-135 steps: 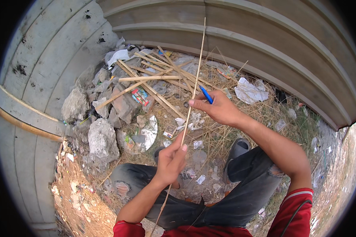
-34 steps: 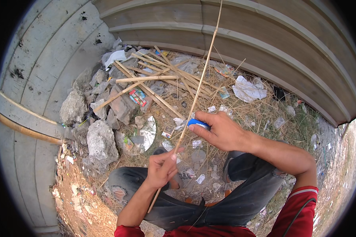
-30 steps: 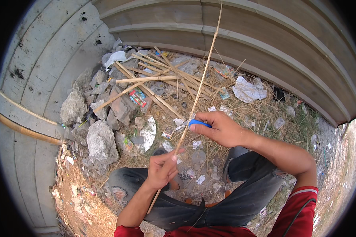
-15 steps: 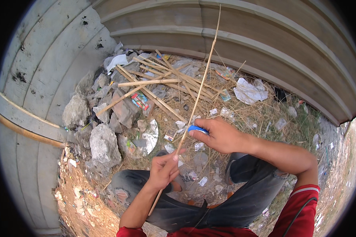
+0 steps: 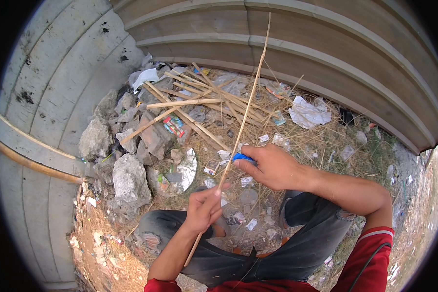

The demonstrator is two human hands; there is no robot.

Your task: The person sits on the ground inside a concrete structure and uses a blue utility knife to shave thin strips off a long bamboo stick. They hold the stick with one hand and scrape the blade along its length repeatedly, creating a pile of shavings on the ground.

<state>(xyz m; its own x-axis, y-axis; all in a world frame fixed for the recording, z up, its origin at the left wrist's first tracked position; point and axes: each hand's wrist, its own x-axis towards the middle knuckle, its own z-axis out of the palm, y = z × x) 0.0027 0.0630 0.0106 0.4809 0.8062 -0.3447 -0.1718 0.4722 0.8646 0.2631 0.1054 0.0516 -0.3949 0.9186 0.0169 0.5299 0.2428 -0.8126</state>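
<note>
A long, thin cane stick [image 5: 250, 100] slants from beside my lap up across the view, its tip in front of the corrugated sheet wall. My left hand [image 5: 203, 210] is closed round its lower part, with the thumb along it, and the butt end comes out below the hand near my left thigh. My right hand [image 5: 272, 168] grips a small blue-handled tool [image 5: 244, 157] against the stick, just above the left hand. The working end of that tool is hidden, so I cannot tell its exact kind.
A pile of split cane strips [image 5: 190, 101] lies on the littered ground ahead. Rocks [image 5: 131, 180] stand to the left by a grey panel wall [image 5: 53, 73]. Brown corrugated sheeting [image 5: 326, 53] closes off the far side. White crumpled paper [image 5: 309, 113] lies right of the pile.
The stick has slid slightly toward me, its tip now lower against the wall. Both hands keep nearly the same place and grip.
</note>
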